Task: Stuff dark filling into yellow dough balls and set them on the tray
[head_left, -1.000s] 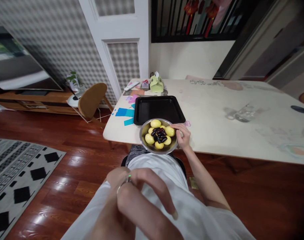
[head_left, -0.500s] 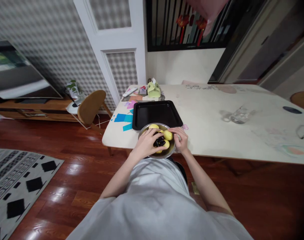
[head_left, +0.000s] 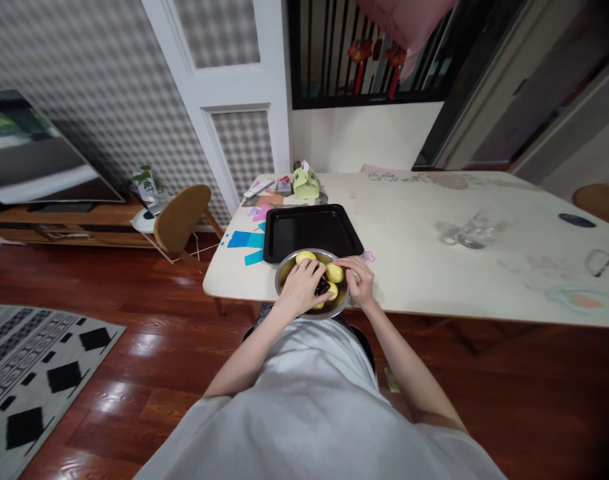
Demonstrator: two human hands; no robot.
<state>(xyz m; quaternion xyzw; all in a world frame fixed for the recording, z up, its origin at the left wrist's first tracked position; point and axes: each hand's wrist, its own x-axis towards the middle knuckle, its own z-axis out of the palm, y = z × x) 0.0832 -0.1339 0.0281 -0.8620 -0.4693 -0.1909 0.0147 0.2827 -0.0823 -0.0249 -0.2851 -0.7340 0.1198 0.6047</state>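
A round metal bowl (head_left: 283, 283) sits at the table's near edge, close against my body. Inside it lie several yellow, smooth oval pieces that look like peeled potatoes (head_left: 335, 273), and a glossy black object (head_left: 323, 287) whose kind I cannot make out. My left hand (head_left: 304, 285) reaches into the bowl from the left, fingers curled over the black object and partly hiding it. At the right rim my right hand (head_left: 360, 279) is closed on the bowl's side, its fingertips touching or very near the rightmost potato.
Just beyond the bowl lies a black baking tray (head_left: 311, 233) on the white table (head_left: 404, 267). Farther back stand a green tissue box (head_left: 305, 183) and a remote (head_left: 259, 188). A glass jug (head_left: 471, 233) is to the right. A wooden chair (head_left: 181, 217) stands left.
My left hand has shifted slightly to the right over the black object, covering more of it. My right hand has stayed at the bowl's rim. The camera view has tilted a little.
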